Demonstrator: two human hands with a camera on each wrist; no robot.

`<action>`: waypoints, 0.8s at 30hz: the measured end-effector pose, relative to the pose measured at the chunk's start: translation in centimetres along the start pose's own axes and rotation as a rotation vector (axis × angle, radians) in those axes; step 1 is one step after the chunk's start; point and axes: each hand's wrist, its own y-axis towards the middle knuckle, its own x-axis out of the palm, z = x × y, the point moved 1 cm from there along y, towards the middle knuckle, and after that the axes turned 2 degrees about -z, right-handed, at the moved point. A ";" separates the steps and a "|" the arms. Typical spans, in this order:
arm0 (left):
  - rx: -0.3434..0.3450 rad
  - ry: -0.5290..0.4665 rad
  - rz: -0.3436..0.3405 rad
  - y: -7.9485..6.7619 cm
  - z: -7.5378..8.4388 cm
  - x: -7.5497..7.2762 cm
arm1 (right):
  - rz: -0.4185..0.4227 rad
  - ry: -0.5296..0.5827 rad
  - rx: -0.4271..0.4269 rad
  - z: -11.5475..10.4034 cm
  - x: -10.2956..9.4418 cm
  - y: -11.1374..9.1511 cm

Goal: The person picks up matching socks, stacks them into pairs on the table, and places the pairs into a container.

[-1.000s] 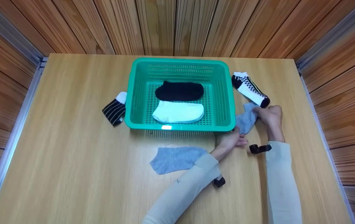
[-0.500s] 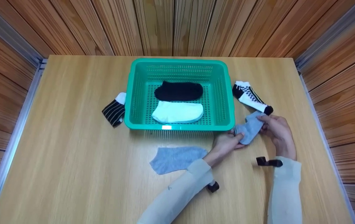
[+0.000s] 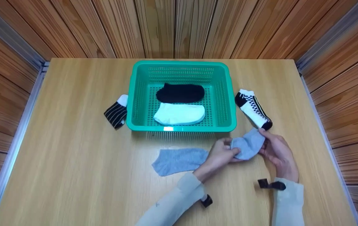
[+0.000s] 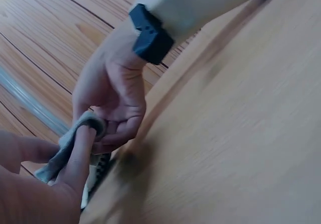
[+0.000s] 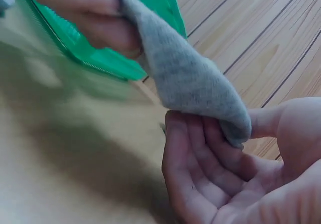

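A grey ankle sock is stretched between my two hands, in front of the basket's right corner. My left hand pinches its left end, thumb on top. At the other end my right hand pinches the sock between thumb and fingers. The right wrist view shows the grey sock hanging above the table, its end curling over my right fingers. A second grey sock lies flat on the table, its right end close by my left hand. A white sock with black checks lies just beyond my right hand.
A green plastic basket stands at the back middle of the table. Inside lie a black sock and a white sock. A black striped sock lies against the basket's left side. Wood-panelled walls surround the table.
Both hands have drawn the grey sock toward the front, away from the basket's side, and lifted it. The checked sock has slid forward too. The other grey sock stays put.
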 end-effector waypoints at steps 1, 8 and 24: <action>0.001 0.000 -0.010 -0.4 0.0 -0.2 | -0.009 -0.009 -0.016 0.2 0.2 -0.3; 0.082 0.089 -0.053 -3.2 -0.1 -3.5 | -0.107 -0.072 -0.151 1.1 2.3 -2.5; 0.114 0.420 -0.050 -10.3 -1.3 -16.9 | -0.223 -0.611 -0.208 6.3 10.6 -2.8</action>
